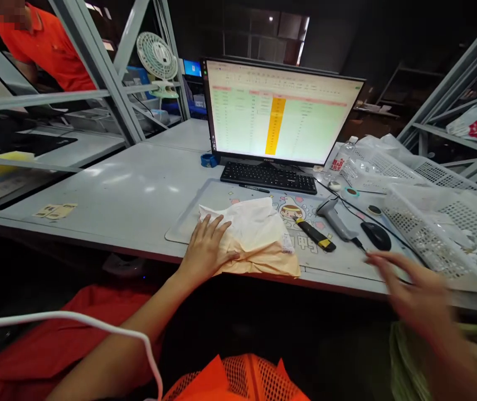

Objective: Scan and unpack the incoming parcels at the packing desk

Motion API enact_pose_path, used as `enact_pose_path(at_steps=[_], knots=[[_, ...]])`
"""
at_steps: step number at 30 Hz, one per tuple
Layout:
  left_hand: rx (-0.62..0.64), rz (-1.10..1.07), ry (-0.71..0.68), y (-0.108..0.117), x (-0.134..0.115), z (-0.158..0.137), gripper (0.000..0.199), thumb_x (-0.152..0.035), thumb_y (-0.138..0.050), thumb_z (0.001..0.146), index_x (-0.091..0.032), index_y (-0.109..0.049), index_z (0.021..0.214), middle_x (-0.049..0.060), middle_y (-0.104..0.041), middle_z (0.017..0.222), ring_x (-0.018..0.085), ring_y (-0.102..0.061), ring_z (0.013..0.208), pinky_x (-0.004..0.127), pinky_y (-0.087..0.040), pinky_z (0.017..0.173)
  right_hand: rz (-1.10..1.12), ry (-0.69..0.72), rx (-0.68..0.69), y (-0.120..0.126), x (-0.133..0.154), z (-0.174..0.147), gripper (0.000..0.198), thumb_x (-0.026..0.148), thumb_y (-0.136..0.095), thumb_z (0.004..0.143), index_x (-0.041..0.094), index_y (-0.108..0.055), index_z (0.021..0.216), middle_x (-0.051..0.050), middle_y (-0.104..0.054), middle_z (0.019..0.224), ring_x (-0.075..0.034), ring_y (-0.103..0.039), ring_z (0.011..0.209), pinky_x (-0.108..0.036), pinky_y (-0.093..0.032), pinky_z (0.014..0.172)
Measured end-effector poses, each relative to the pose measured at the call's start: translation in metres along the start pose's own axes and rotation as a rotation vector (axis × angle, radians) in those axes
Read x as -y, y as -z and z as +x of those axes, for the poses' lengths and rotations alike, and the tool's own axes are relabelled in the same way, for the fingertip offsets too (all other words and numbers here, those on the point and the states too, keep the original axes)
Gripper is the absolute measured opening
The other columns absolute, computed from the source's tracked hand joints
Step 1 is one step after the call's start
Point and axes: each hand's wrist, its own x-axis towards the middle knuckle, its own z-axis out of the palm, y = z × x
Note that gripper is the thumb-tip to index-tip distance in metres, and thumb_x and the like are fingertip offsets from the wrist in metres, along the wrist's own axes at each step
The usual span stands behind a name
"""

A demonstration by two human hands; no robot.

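Observation:
My left hand (207,245) lies with its fingers stretched over the left side of a crumpled packet (259,225), white on top and pale orange along its lower part. The packet rests on the desk mat (184,223) and reaches the table's front edge. My right hand (414,284) hangs near the front edge at the right, smeared by motion, so I cannot make out its grip. Nearest to it are a black mouse (375,236) and a grey barcode scanner (336,220) with its cable. A black and yellow utility knife (316,234) lies beside the packet.
Behind the mat stand a keyboard (268,177) and a monitor (280,114). White plastic baskets (431,234) crowd the right side, near a bottle (342,155). Blue tape (209,161) sits left of the keyboard. Beyond the metal frame are a fan (157,55) and a person in orange (50,47).

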Motion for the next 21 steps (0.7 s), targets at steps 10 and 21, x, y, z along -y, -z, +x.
enact_pose_path(at_steps=[10, 21], knots=[[0.341, -0.035, 0.11, 0.006, 0.063, -0.019, 0.095, -0.07, -0.061, 0.096, -0.025, -0.026, 0.172, 0.012, -0.024, 0.178, 0.031, -0.026, 0.165, 0.06, -0.019, 0.134, 0.002, 0.363, 0.827, -0.226, 0.073, 0.039, 0.112, 0.073, -0.083, 0.079, 0.025, -0.038, 0.17, -0.012, -0.014, 0.179, -0.04, -0.003, 0.167, -0.064, -0.013, 0.134], [0.144, -0.277, -0.2, 0.02, -0.036, 0.016, 0.079, -0.066, -0.055, 0.103, -0.017, -0.043, 0.164, 0.011, -0.036, 0.174, 0.028, -0.029, 0.164, 0.045, -0.022, 0.137, -0.253, -0.164, 0.141, -0.123, -0.063, 0.069, 0.058, 0.041, -0.057, 0.097, 0.005, -0.064, 0.142, -0.025, -0.066, 0.14, -0.038, -0.061, 0.131, -0.054, -0.046, 0.116]])
